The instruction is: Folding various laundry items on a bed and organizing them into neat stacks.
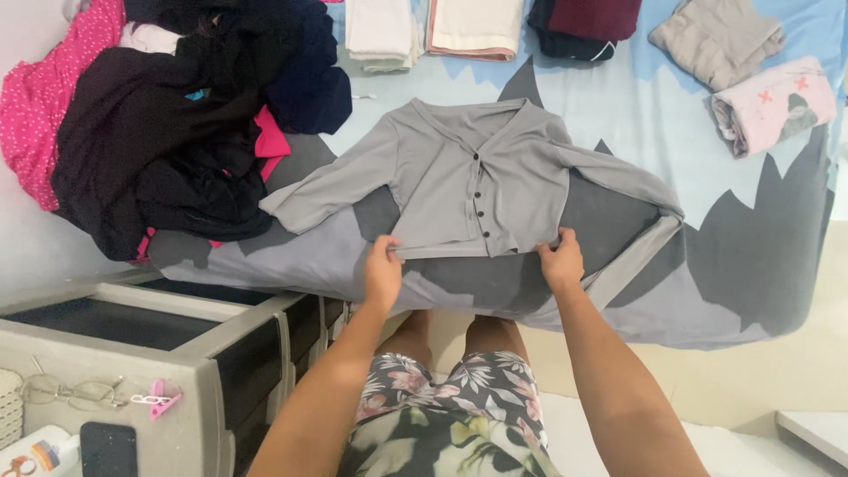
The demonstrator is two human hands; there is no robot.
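The folded clothes (pixel 477 26) along the top of the frame are cut off by its edge; the fingertips of both hands are hidden under the cardigan (pixel 468 185) hem.

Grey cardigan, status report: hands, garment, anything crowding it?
Left hand and right hand pinch the hem corners. Grey cardigan lies flat on the bed, buttoned, sleeves spread. Dark clothes pile beside the left sleeve.

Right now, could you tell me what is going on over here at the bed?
A person stands at the bed with a grey button-front cardigan spread flat on it. The left hand and the right hand each pinch a corner of its bottom hem. A heap of dark and pink clothes lies to the left, and folded garments sit along the far edge.
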